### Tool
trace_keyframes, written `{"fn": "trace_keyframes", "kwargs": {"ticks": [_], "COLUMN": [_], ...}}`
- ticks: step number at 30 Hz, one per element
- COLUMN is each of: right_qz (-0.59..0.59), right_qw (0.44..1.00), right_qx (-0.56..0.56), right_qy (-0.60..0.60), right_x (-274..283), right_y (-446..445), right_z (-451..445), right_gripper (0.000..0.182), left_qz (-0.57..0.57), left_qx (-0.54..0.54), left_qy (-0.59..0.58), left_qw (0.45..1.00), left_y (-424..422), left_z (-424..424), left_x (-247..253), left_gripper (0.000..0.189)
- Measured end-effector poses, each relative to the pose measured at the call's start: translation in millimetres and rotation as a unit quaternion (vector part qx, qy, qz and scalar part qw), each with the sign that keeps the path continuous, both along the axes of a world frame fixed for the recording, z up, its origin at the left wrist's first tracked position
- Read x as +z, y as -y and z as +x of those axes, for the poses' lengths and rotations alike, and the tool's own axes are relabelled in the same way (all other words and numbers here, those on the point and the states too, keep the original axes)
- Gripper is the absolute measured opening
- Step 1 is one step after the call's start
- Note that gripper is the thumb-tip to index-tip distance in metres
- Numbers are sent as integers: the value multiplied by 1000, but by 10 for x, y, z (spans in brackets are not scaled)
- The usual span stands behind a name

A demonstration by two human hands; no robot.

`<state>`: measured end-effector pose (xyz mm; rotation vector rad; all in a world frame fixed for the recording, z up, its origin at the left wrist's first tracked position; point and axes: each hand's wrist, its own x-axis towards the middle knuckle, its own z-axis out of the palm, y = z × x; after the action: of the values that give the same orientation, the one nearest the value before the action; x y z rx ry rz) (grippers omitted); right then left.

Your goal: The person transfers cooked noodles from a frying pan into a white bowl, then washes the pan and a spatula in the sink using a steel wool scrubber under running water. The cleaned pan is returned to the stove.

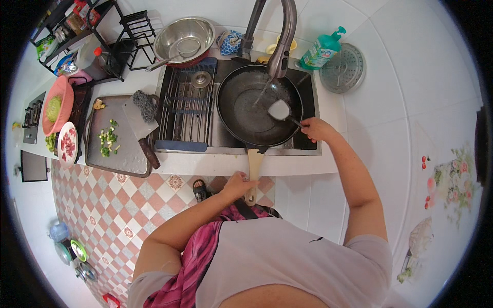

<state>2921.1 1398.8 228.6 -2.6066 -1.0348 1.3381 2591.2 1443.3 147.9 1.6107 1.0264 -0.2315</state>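
Observation:
My left hand [239, 186] grips the pale handle of a black wok [246, 115], which rests over the sink basin. In my right hand [316, 129] is the dark handle of a metal spatula [280, 110], its blade inside the wok at the right. A thin stream of water runs into the wok from the kitchen faucet [280, 61] above it. To the left, a steel drying rack [187, 111] spans the sink. Beyond it, a metal cutting tray [119, 154] bears chopped green onion [108, 138], a cleaver [139, 121] and a steel wool scourer [145, 106] on its blade.
Steel bowls with a strainer [184, 38] stand behind the rack. A green pump bottle [321, 50] and a perforated steel steamer plate [342, 68] are back right. Far left are a pink basket [68, 104], a plate of cut meat [68, 147] and a black spice rack [104, 42].

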Motion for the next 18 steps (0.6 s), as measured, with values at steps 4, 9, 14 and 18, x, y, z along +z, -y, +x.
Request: {"fn": "trace_keyframes", "kwargs": {"ticks": [4,9,14,18], "right_qz": [-18,135,103,-24], "right_qw": [985,954,963,989], "right_qx": [25,-135,-139,-34], "right_qy": [-169,-231,-206,-142], "right_x": [-4,-462,-336,49], "right_y": [8,-467,-387,-113], "right_z": [-98,-438,-197,140], "right_gripper": [40,32,21,28], "left_qz": [-349,-405,-302,-232], "left_qx": [81,151,128,115], "left_qy": [74,113,182,156], "left_qw": [931,895,927,953], "left_y": [49,109,164,36], "left_z": [89,228,161,108], "left_x": [-201,-259,-388,-94], "left_gripper": [45,32,28,24]}}
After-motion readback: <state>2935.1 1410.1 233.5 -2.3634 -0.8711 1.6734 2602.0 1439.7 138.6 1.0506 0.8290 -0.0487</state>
